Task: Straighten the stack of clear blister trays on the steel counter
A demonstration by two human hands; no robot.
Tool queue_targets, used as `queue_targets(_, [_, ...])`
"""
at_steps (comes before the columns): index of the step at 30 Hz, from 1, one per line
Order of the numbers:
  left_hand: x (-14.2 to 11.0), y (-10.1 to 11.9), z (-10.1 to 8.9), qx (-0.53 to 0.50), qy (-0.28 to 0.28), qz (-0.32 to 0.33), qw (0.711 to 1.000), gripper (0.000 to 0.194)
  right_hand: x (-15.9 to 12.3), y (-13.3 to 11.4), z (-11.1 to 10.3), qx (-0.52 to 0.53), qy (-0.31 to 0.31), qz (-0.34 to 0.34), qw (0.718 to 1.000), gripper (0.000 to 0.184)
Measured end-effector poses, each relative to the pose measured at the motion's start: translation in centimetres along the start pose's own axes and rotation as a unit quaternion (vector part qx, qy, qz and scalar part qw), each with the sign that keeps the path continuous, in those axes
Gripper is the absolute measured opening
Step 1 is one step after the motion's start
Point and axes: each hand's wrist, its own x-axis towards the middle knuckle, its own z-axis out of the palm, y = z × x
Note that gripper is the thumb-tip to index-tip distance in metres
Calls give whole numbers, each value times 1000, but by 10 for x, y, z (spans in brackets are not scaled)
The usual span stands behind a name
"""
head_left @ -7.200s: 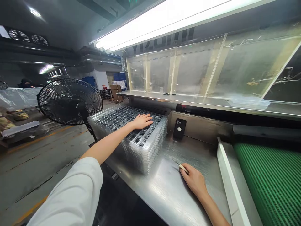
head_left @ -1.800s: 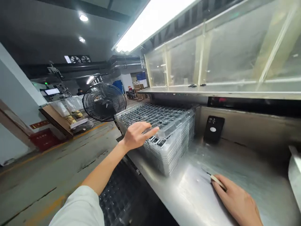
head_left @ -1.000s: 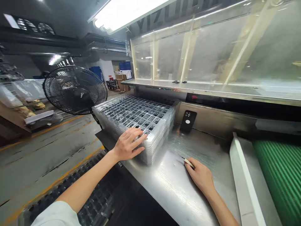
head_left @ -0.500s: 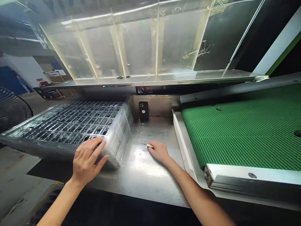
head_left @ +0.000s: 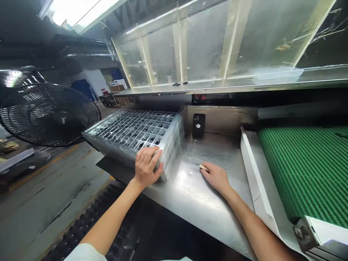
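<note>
My left hand (head_left: 148, 167) rests on the near right corner of a tall stack of clear plastic trays (head_left: 174, 145). Its fingers lie over the top edge and the thumb is held apart. Small black parts (head_left: 152, 139) fill many pockets of the top tray. To the right, my right hand (head_left: 216, 176) is closed around a thin tool with a pale handle (head_left: 203, 167) and a fine dark tip, which points left toward the stack. That hand is low over the metal table (head_left: 190, 203); the tool's exact kind is too small to tell.
A black phone (head_left: 198, 125) leans against the table's back wall. On the right runs a green conveyor belt (head_left: 304, 170) behind a white side guard (head_left: 255, 177). A metal shelf (head_left: 217, 87) crosses above, holding a clear plastic box (head_left: 278, 74). A large black fan (head_left: 51, 114) stands at left.
The view has swung left, so the table and both hands appear farther right and more of the fan shows. My hands keep nearly the same places on the stack and over the table.
</note>
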Motion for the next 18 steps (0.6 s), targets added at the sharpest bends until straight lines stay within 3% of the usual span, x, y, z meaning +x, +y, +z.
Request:
queue_targets(10, [-5, 8, 4, 22, 7, -13, 1000, 48, 0, 5, 3, 17, 15, -22, 999, 21])
queue_targets(14, [4, 32, -2, 11, 12, 31, 999, 45, 1, 1, 1, -1, 9, -21, 1000, 18])
queue_targets(18, [34, 65, 2, -80, 33, 77, 993, 46, 1, -5, -2, -17, 5, -11, 1000, 14])
